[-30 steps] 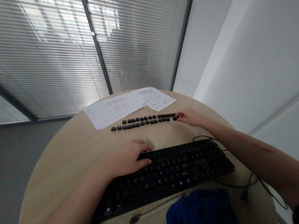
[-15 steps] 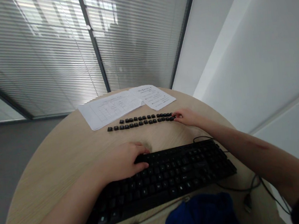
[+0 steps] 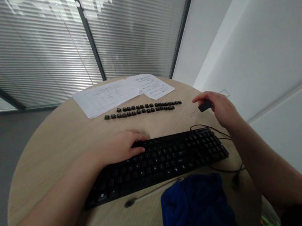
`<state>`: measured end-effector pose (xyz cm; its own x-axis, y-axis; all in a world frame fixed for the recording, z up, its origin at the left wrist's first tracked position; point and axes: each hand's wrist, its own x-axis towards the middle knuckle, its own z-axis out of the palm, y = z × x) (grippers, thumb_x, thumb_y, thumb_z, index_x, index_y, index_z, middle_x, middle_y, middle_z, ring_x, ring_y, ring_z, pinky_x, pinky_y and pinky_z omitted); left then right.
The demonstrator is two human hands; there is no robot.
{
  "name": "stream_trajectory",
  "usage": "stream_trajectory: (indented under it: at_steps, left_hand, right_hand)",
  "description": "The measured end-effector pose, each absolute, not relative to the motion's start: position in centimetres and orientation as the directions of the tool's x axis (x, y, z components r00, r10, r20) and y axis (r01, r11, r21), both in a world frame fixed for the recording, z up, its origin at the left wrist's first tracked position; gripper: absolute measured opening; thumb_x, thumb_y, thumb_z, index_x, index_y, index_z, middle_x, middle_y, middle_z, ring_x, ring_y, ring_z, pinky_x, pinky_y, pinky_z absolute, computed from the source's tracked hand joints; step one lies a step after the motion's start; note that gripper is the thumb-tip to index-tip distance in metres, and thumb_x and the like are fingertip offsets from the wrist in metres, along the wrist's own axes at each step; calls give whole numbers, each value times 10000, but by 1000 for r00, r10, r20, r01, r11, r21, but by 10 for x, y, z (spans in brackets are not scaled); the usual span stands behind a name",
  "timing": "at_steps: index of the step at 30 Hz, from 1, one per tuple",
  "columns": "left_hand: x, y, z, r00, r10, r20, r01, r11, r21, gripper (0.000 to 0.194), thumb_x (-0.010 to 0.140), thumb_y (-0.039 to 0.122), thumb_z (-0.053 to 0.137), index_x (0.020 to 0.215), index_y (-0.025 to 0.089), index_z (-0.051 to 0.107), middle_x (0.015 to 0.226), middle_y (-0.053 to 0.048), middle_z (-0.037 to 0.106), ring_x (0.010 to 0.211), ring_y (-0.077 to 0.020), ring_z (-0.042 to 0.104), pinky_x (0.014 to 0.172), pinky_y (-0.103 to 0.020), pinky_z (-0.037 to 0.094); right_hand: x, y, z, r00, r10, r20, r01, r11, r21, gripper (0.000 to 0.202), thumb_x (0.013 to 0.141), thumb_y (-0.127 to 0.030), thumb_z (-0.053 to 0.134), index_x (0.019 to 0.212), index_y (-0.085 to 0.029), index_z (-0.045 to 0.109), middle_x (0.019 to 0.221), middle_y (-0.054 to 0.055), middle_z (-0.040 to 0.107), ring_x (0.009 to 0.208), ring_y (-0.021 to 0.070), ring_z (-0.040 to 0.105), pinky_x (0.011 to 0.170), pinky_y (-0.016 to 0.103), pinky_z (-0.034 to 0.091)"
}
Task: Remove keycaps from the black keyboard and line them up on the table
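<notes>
My left hand (image 3: 123, 144) grips the black keyboard (image 3: 156, 164) at its back edge, thumb on top and fingers over the far side. In my right hand (image 3: 220, 107), raised above the table's right side, is a keycap puller (image 3: 205, 106) with a black handle and thin wire loops. Beyond the keyboard, loose black keycaps (image 3: 142, 111) lie in two rows. The right hand is apart from both rows, to the right of their ends.
Printed papers (image 3: 111, 95) lie at the far side of the round wooden table (image 3: 44, 153). A blue cloth (image 3: 196, 209) and a thin brush (image 3: 130, 202) are in front of the keyboard. Cables (image 3: 217, 131) run along the right. A white wall (image 3: 276, 53) rises at right.
My right hand has left the right end of the keycap rows and moved right and up, the keycap puller now showing in it. My left hand stays on the keyboard. The view has tilted slightly.
</notes>
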<state>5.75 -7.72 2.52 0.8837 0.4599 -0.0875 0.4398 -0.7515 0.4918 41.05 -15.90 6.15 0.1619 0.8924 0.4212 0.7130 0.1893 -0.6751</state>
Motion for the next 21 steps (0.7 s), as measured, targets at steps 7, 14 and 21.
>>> stream_trajectory:
  at_steps: [7,14,21]
  left_hand:
    - [54,-88,28,838,538,-95,523,-741,421,497,917,351,551,1399,248,609,1374,-98,647,1244,-299,602,1102,-461,432]
    - [56,-108,35,864,480,-155,497,-761,416,581,863,484,670,1425,362,588,1578,-61,472,1405,-364,476,1171,-537,367]
    - [56,-115,30,875,458,-158,482,-790,380,826,712,450,806,1481,356,520,1647,-80,356,1465,-399,384,1188,-580,332]
  right_hand:
    - [389,-188,53,166,950,266,632,105,-768,476,1021,-512,380,804,-202,667,590,-9,548,531,132,499,512,269,395]
    - [404,-166,34,156,931,329,508,210,-835,280,906,-479,606,942,-204,641,665,-19,623,637,144,610,638,301,515]
    - [409,-159,22,145,954,262,407,184,-895,320,853,-414,678,1075,-187,636,761,13,695,702,167,671,682,340,556]
